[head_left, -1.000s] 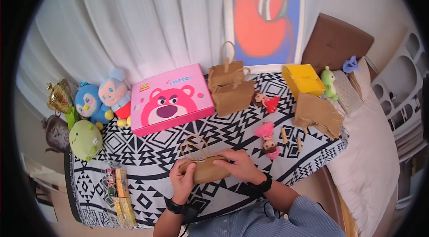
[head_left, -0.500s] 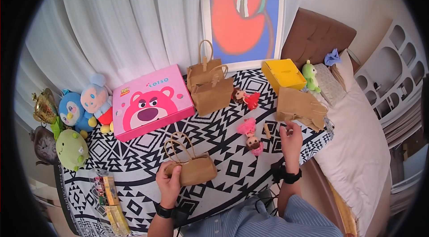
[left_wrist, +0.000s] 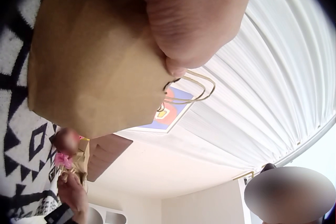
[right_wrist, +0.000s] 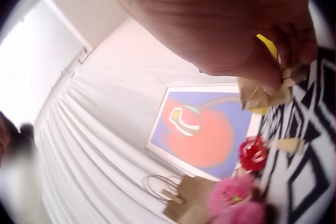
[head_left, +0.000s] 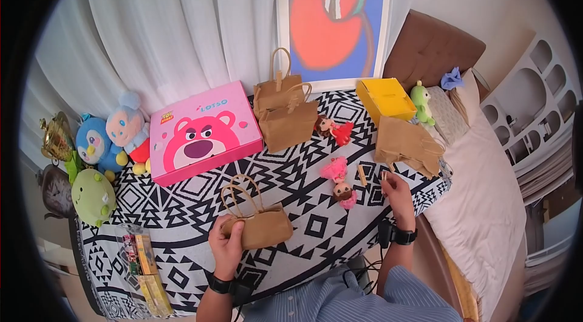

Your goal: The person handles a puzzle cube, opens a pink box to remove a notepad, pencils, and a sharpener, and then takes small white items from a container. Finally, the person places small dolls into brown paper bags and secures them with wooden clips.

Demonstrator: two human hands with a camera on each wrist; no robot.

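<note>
My left hand (head_left: 225, 249) grips a small brown paper bag (head_left: 272, 228) at its top left edge, thumb on the near side. Two twisted handles (head_left: 259, 191) rise from the bag, which fills much of the left wrist view. Over at the right, my right hand (head_left: 399, 197) pinches a wooden clothespin (head_left: 384, 177) between thumb and fingers, close above the patterned cloth. A second clothespin (head_left: 362, 174) lies just left of that hand. Beside it is a doll in a pink dress (head_left: 334, 170); a doll in red (head_left: 343, 133) lies farther back.
Two upright paper bags (head_left: 286, 126) stand beside a pink box (head_left: 206, 133). Past my right hand lie a flattened paper bag (head_left: 407, 144) and a yellow box (head_left: 387, 98). Plush toys (head_left: 93, 197) line the left side, with packaged items (head_left: 146, 273) nearer the front.
My right hand has let go of the small bag, moved right and picked up a clothespin from the cloth. The left hand keeps hold of the bag.
</note>
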